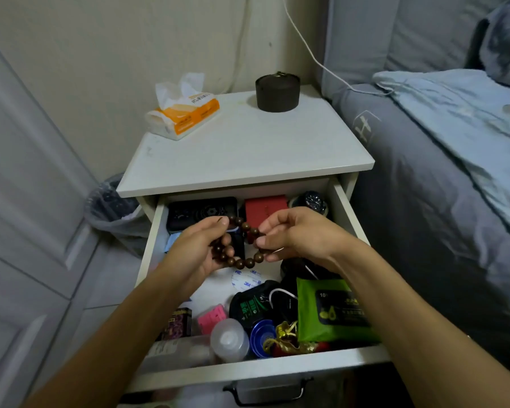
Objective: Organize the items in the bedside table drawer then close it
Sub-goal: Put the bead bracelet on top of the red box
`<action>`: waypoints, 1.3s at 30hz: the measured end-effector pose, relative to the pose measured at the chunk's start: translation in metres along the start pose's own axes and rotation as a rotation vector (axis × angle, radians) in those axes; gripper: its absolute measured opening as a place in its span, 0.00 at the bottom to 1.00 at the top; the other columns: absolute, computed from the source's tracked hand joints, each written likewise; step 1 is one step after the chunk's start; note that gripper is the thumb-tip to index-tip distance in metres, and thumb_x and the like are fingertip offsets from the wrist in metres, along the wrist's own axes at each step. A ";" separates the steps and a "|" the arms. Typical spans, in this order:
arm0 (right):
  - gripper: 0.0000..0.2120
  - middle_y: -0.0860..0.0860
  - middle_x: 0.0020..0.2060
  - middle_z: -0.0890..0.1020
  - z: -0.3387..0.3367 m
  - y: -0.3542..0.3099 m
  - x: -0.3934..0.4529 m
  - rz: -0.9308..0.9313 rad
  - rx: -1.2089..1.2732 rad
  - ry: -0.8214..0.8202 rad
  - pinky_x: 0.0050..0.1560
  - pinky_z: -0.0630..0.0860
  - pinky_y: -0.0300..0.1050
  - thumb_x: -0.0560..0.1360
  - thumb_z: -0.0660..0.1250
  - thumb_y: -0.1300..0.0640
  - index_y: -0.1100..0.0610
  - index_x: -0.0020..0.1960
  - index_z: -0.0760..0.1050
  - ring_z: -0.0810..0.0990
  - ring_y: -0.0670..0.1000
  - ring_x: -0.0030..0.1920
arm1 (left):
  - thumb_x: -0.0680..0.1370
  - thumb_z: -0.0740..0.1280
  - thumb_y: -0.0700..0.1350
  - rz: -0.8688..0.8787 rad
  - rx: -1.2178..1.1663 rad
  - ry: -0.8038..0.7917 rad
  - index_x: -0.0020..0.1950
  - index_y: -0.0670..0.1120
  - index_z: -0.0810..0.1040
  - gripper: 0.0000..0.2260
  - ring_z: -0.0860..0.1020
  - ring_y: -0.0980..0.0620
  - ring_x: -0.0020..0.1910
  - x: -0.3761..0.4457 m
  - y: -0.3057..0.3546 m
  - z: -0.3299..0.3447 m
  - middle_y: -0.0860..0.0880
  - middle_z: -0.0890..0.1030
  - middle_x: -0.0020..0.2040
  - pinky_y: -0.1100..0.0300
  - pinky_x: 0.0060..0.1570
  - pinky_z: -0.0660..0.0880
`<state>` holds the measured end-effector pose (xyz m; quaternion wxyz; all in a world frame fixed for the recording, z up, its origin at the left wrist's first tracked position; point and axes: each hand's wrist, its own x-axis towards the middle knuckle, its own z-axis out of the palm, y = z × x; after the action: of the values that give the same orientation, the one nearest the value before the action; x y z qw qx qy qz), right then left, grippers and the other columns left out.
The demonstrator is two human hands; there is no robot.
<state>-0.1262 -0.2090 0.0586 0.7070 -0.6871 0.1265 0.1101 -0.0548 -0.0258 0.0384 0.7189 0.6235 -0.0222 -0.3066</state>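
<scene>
The bedside table stood with its top drawer pulled fully out. Both hands were raised above the middle of the drawer, each gripping one side of a bracelet of dark brown wooden beads.

The left hand had its fingers curled round the left arc of the bracelet, thumb tip resting on the upper beads. The right hand pinched the right arc between thumb and curled fingers. The loop hung between the two hands — clear of the items beneath it.

Drawer contents, by position:
- Rear left: a black case.
- Rear centre: a red box.
- Rear right: a dark round object (type could not be determined).
- Centre: white adhesive sheets marked 3M.
- Front right: a green wet-wipe pack, lying beside a black pouch and a white cable.
- Front centre: a blue round tin, a gold and red pouch, and a clear bottle on its side.
- Front left: a pink packet and a small dark box.

On the tabletop sat an orange tissue pack and a dark lidded jar — well apart. A bed lay just beside the table on the right; a lined waste bin stood on the left.
</scene>
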 end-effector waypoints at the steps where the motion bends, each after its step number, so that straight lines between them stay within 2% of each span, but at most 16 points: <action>1: 0.08 0.54 0.34 0.80 0.000 0.000 -0.002 -0.016 -0.002 -0.002 0.42 0.82 0.45 0.72 0.70 0.71 0.62 0.47 0.76 0.82 0.51 0.34 | 0.82 0.62 0.43 0.008 0.003 0.001 0.49 0.43 0.78 0.06 0.73 0.51 0.31 -0.001 0.000 -0.002 0.47 0.72 0.34 0.57 0.34 0.77; 5: 0.08 0.55 0.36 0.79 0.000 0.003 -0.001 -0.073 0.061 0.164 0.40 0.82 0.44 0.72 0.70 0.72 0.65 0.50 0.77 0.81 0.51 0.35 | 0.80 0.65 0.39 0.021 0.063 0.009 0.56 0.40 0.79 0.06 0.81 0.51 0.36 -0.003 -0.001 -0.008 0.46 0.79 0.38 0.57 0.38 0.80; 9: 0.06 0.58 0.42 0.81 -0.008 0.011 0.011 -0.070 0.088 0.355 0.38 0.82 0.42 0.73 0.71 0.69 0.65 0.48 0.78 0.82 0.52 0.38 | 0.78 0.66 0.33 -0.059 0.112 -0.009 0.55 0.41 0.79 0.08 0.85 0.50 0.41 0.004 0.004 0.000 0.44 0.85 0.42 0.61 0.36 0.81; 11: 0.04 0.57 0.40 0.80 -0.012 0.016 0.021 -0.035 0.117 0.412 0.41 0.82 0.44 0.73 0.71 0.68 0.62 0.45 0.77 0.81 0.53 0.39 | 0.77 0.67 0.30 -0.080 0.070 0.040 0.55 0.40 0.79 0.10 0.85 0.49 0.42 0.018 0.005 0.008 0.42 0.85 0.43 0.62 0.36 0.81; 15: 0.07 0.58 0.42 0.79 -0.018 0.021 0.046 -0.027 0.240 0.488 0.36 0.80 0.39 0.75 0.69 0.68 0.66 0.52 0.76 0.80 0.52 0.39 | 0.75 0.68 0.27 -0.029 0.004 0.147 0.60 0.37 0.76 0.15 0.83 0.47 0.45 0.058 0.002 0.021 0.38 0.82 0.51 0.62 0.38 0.82; 17: 0.08 0.56 0.37 0.78 -0.021 0.025 0.058 -0.013 0.231 0.486 0.37 0.78 0.42 0.75 0.69 0.68 0.65 0.52 0.74 0.78 0.52 0.36 | 0.75 0.67 0.27 0.022 0.066 0.169 0.65 0.37 0.74 0.18 0.82 0.46 0.50 0.079 -0.003 0.024 0.36 0.79 0.57 0.61 0.43 0.81; 19: 0.06 0.55 0.34 0.78 -0.024 0.032 0.068 0.029 0.075 0.485 0.41 0.80 0.49 0.72 0.71 0.67 0.63 0.47 0.76 0.78 0.53 0.35 | 0.75 0.66 0.27 0.059 0.195 0.167 0.68 0.38 0.72 0.21 0.80 0.45 0.56 0.091 -0.008 0.024 0.37 0.77 0.62 0.58 0.51 0.79; 21: 0.05 0.55 0.35 0.79 -0.026 0.036 0.072 0.065 -0.076 0.505 0.50 0.80 0.58 0.68 0.71 0.66 0.59 0.41 0.77 0.81 0.57 0.41 | 0.76 0.67 0.30 0.155 0.464 0.167 0.68 0.40 0.74 0.21 0.79 0.47 0.59 0.092 -0.012 0.024 0.41 0.78 0.63 0.58 0.58 0.77; 23: 0.06 0.54 0.37 0.80 -0.027 0.036 0.071 0.066 -0.138 0.520 0.54 0.80 0.59 0.67 0.69 0.66 0.56 0.38 0.76 0.82 0.60 0.47 | 0.76 0.68 0.32 0.283 0.802 0.156 0.66 0.43 0.77 0.19 0.79 0.51 0.59 0.087 -0.015 0.024 0.46 0.80 0.62 0.71 0.52 0.74; 24: 0.07 0.53 0.37 0.80 -0.029 0.036 0.071 0.058 -0.165 0.531 0.55 0.79 0.59 0.67 0.68 0.66 0.55 0.37 0.76 0.82 0.59 0.49 | 0.76 0.67 0.33 0.333 0.961 0.153 0.66 0.45 0.78 0.19 0.79 0.51 0.59 0.085 -0.016 0.024 0.48 0.80 0.61 0.75 0.49 0.70; 25: 0.07 0.53 0.39 0.80 -0.029 0.037 0.069 0.041 -0.206 0.545 0.55 0.80 0.56 0.68 0.67 0.66 0.54 0.38 0.76 0.82 0.58 0.49 | 0.76 0.67 0.34 0.378 1.094 0.145 0.66 0.46 0.78 0.19 0.77 0.51 0.62 0.083 -0.018 0.021 0.48 0.80 0.63 0.76 0.51 0.68; 26: 0.08 0.53 0.41 0.81 -0.027 0.035 0.065 0.019 -0.263 0.544 0.55 0.80 0.52 0.69 0.66 0.66 0.53 0.40 0.77 0.82 0.57 0.49 | 0.76 0.67 0.34 0.415 1.193 0.120 0.66 0.46 0.78 0.20 0.76 0.50 0.64 0.082 -0.020 0.018 0.47 0.78 0.65 0.73 0.56 0.67; 28: 0.12 0.52 0.43 0.81 -0.023 0.036 0.058 -0.027 -0.428 0.498 0.49 0.75 0.39 0.72 0.63 0.67 0.54 0.48 0.80 0.81 0.53 0.47 | 0.75 0.68 0.35 0.465 1.332 0.046 0.66 0.46 0.79 0.19 0.72 0.47 0.69 0.084 -0.023 0.014 0.46 0.74 0.70 0.62 0.68 0.68; 30: 0.17 0.53 0.45 0.81 -0.017 0.036 0.052 -0.058 -0.592 0.418 0.46 0.70 0.34 0.72 0.61 0.68 0.55 0.55 0.80 0.79 0.52 0.47 | 0.76 0.70 0.38 0.467 1.420 0.016 0.65 0.47 0.80 0.17 0.70 0.46 0.70 0.086 -0.024 0.012 0.46 0.72 0.72 0.54 0.70 0.68; 34: 0.23 0.57 0.53 0.80 -0.014 0.033 0.050 -0.062 -0.702 0.371 0.52 0.75 0.42 0.71 0.60 0.68 0.56 0.63 0.76 0.79 0.58 0.53 | 0.77 0.70 0.42 0.532 1.445 0.052 0.61 0.46 0.82 0.13 0.73 0.46 0.67 0.092 -0.018 0.015 0.44 0.74 0.69 0.57 0.68 0.66; 39: 0.24 0.57 0.57 0.80 -0.018 0.027 0.045 -0.069 -0.717 0.362 0.55 0.71 0.40 0.70 0.60 0.70 0.60 0.65 0.75 0.78 0.57 0.59 | 0.76 0.72 0.43 0.577 1.426 0.065 0.60 0.46 0.83 0.13 0.75 0.47 0.63 0.099 -0.013 0.020 0.45 0.77 0.65 0.59 0.63 0.69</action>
<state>-0.0933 -0.2272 0.0182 0.3919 -0.9024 0.1793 0.0006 0.0118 -0.0899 -0.0037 0.1950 0.9143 -0.3549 0.0002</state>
